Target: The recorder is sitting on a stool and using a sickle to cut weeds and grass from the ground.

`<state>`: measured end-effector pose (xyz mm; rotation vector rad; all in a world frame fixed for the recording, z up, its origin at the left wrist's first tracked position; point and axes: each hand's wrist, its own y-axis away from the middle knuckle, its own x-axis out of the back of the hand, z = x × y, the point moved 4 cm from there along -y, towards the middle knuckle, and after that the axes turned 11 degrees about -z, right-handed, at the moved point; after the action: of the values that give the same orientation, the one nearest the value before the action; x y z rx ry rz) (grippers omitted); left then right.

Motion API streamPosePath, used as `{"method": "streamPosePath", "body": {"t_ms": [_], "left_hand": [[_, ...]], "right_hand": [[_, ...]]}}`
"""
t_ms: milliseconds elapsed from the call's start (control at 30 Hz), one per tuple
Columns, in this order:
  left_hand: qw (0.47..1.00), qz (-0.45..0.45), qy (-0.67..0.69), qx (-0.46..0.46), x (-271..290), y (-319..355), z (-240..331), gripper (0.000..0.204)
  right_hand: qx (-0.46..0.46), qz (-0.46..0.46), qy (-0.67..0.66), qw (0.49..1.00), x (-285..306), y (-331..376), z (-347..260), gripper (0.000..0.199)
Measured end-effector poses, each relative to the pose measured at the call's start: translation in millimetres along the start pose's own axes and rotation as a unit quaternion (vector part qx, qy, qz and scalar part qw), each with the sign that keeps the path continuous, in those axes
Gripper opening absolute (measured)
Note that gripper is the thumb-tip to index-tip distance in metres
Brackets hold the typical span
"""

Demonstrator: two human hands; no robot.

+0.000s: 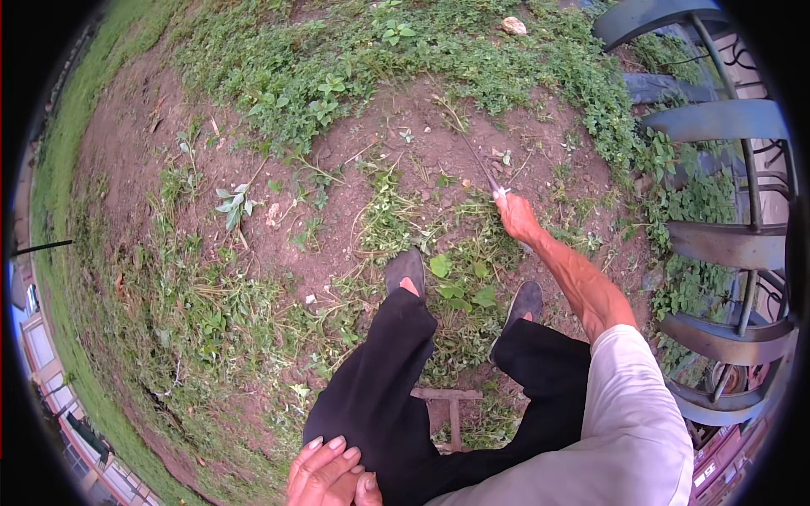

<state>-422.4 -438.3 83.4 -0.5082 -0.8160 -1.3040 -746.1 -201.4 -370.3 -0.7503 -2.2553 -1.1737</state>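
My right hand (516,216) reaches forward, shut on the handle of a thin long-bladed cutting tool (478,162) whose dark blade points away toward the weeds on the bare soil. My left hand (325,472) rests flat on my left thigh at the lower edge, fingers together, holding nothing. I sit with legs in black trousers (384,379) and dark shoes (406,268) planted on the ground. Cut green weeds (460,282) lie between and in front of my feet.
Reddish-brown soil (126,143) with patches of low green weeds (337,67) spreads ahead. A small wooden stool piece (447,396) shows under my legs. Dark metal curved rails (717,236) stand at the right. A pale stone (513,25) lies at the far edge.
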Motion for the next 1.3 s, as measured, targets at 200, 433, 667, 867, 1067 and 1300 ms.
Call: {"method": "streamPosePath", "body": {"t_ms": [200, 433, 667, 867, 1067, 1300], "left_hand": [[0.999, -0.001, 0.023, -0.032, -3, 3, 4, 0.004], [1.000, -0.003, -0.015, -0.007, -5, -3, 7, 0.009], [0.999, -0.021, -0.040, -0.007, -13, -24, 16, 0.012], [0.998, -0.031, -0.058, 0.011, -10, -43, 26, 0.011], [0.998, -0.016, -0.056, -0.006, -17, -55, 26, 0.007], [0.999, -0.014, -0.031, -0.009, -17, -48, 23, 0.012]], "right_hand": [[-0.048, -0.016, 0.058, 0.997, 40, 90, 78, 0.050], [-0.118, 0.136, -0.005, 0.984, 39, 73, 111, 0.051], [-0.207, 0.246, -0.134, 0.937, 132, -122, 69, 0.055], [-0.090, 0.178, -0.082, 0.976, 69, -90, 25, 0.052], [-0.108, 0.013, -0.055, 0.993, -2, 83, 66, 0.047], [-0.138, 0.076, -0.097, 0.983, 0, 89, 81, 0.048]]}}
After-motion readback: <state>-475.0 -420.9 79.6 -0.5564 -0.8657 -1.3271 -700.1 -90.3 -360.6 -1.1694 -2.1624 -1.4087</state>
